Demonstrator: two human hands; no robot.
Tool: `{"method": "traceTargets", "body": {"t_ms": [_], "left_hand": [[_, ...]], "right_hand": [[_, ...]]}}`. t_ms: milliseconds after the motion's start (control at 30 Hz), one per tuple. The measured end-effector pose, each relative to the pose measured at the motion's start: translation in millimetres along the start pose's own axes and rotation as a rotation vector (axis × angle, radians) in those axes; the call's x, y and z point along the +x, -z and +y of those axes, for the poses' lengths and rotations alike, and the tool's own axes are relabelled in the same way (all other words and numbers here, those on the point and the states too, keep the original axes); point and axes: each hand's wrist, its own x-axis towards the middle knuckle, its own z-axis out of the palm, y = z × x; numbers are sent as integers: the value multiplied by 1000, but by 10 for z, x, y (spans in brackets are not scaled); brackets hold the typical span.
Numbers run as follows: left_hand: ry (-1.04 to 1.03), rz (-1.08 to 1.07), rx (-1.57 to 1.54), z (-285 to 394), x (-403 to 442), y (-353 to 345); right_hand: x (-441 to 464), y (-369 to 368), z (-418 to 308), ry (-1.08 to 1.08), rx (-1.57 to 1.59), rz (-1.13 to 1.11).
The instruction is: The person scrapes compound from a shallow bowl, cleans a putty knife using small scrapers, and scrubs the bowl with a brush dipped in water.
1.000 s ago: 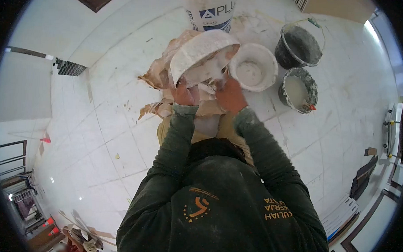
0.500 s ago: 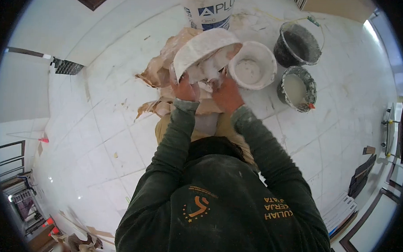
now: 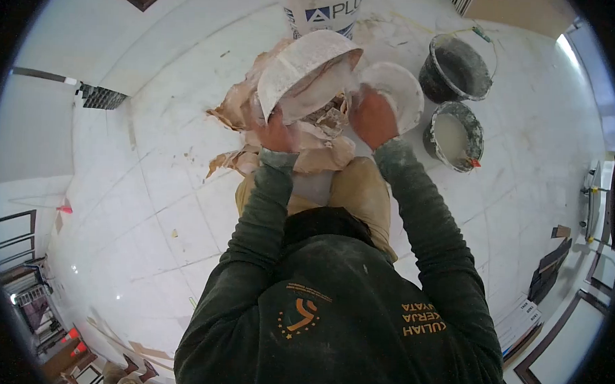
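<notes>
A white powder-coated basin (image 3: 291, 69) is tipped on its side above a torn brown paper bag (image 3: 243, 98), its hollow facing me. My left hand (image 3: 275, 135) is closed on the basin's lower left rim. My right hand (image 3: 376, 118) is at the basin's right side, overlapping a smaller round white tub (image 3: 411, 94); its fingertips are blurred and partly hidden. Between my hands, under the basin, crumpled grey-brown scraps (image 3: 332, 118) show at the bag's mouth.
A white bucket with blue lettering (image 3: 320, 16) stands beyond the basin. To the right are a dark bucket (image 3: 454, 68) and a smaller dark bucket (image 3: 431, 139) holding pale liquid. The floor (image 3: 166, 173) is pale tile with small scraps.
My right hand has moved from inside the basin to the right and slightly up. The basin has tilted and shifted a little up and left, uncovering grey-brown scraps beneath.
</notes>
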Motion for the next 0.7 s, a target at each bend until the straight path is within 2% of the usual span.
{"method": "traceTargets", "body": {"t_ms": [33, 67, 100, 133, 167, 233, 267, 333, 367, 433, 467, 500, 567, 600, 667, 700], "left_hand": [[153, 19, -225, 24, -24, -54], [302, 74, -452, 34, -56, -111], [257, 60, -435, -8, -114, -150], [234, 48, -426, -8, -129, -154], [212, 37, -417, 27, -122, -150], [242, -45, -281, 25, -169, -68], [251, -76, -235, -21, -201, -40], [168, -84, -192, -223, -240, -90], [139, -87, -179, -194, -193, -105], [136, -34, -317, -51, -108, -115], [136, -15, -362, 64, -42, -102], [386, 94, -654, 171, 34, -84], [643, 213, -945, 121, -5, -86], [465, 88, -672, -41, -89, -105], [285, -38, -398, -104, -124, -109], [373, -20, -565, -41, -111, -104]], "right_hand": [[-70, -44, -34, 0, -1, -1], [-188, -85, -133, -58, 143, -181], [-303, -132, -214, -116, 287, -364], [-410, -214, -253, -117, 288, -364], [-504, -274, -305, -197, 489, -394], [-580, -319, -313, -295, 702, -416], [-501, -201, -367, -254, 726, -563], [-377, 29, -496, -201, 746, -704], [-362, 134, -600, -388, 714, -672], [-371, 135, -588, -573, 676, -642], [-359, 59, -460, -378, 500, -531], [-332, -7, -334, -184, 324, -416], [-171, 120, -234, -185, 367, -391], [-129, 164, -221, -188, 413, -360], [-305, -200, -123, -175, 415, -366], [-383, -375, -104, -162, 416, -370]]}}
